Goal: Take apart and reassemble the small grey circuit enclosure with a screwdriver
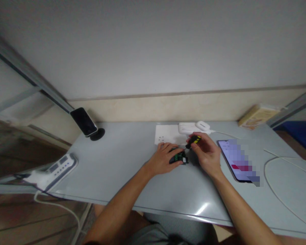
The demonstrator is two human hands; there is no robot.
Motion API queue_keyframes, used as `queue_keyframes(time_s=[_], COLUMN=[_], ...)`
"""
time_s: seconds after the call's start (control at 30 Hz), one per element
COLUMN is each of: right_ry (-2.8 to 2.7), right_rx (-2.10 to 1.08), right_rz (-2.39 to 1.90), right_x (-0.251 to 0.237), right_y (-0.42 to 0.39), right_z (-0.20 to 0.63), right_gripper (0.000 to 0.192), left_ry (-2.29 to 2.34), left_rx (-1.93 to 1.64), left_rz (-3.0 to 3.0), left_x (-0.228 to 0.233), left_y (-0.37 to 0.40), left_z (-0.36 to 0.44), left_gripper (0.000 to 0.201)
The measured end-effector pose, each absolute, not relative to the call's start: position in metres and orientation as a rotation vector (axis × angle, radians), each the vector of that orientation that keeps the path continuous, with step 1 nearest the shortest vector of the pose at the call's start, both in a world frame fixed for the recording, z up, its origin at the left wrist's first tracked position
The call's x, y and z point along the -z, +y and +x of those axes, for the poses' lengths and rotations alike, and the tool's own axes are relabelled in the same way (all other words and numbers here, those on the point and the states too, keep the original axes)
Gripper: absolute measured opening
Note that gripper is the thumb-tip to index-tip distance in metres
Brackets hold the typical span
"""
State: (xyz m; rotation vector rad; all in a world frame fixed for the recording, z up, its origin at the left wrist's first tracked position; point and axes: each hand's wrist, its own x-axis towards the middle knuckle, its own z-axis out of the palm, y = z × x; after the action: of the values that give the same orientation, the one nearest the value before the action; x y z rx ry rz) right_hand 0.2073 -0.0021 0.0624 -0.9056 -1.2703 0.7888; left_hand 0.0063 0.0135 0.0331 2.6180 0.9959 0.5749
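- two hands meet over one small black device (179, 158) with a green part showing, lying on the grey table (122, 170) a little right of centre, in front of a white sheet (165, 135).
- my left hand (165, 158) rests curled over the device's left end and pins it flat to the table.
- my right hand (206, 153) has its fingers pinched narrow round a black-and-yellow tool (194, 140), whose dark tip slants down toward the device; i cannot tell whether the tip touches it.
- risk, as i judge it: the tool is gripped high and at a slant, so a push could skate the tip off the device and onto my left fingers just beside it.
- risk: the device is held at one end only; sideways force could pivot it out from under the hand.
- a lit phone (238, 160) lies near the right wrist, with a white cable (270, 185) looping beyond; an elbow swing could snag either.
- a white case (202, 125), a power strip (58, 166) and a stand-mounted phone (83, 121) sit well apart.
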Motion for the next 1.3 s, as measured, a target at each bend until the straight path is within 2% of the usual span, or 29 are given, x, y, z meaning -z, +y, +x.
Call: queue_keyframes(time_s=[1.3], right_ry=[-1.292], right_rx=[-0.77], right_rz=[-0.921], right_x=[-0.063], right_y=[-0.001], right_z=[0.2081], right_gripper=[0.027], left_ry=[0.978], left_rx=[-0.612], left_rz=[2.592], left_x=[-0.0299], left_y=[0.0157], left_z=[0.0057], left_gripper=[0.044])
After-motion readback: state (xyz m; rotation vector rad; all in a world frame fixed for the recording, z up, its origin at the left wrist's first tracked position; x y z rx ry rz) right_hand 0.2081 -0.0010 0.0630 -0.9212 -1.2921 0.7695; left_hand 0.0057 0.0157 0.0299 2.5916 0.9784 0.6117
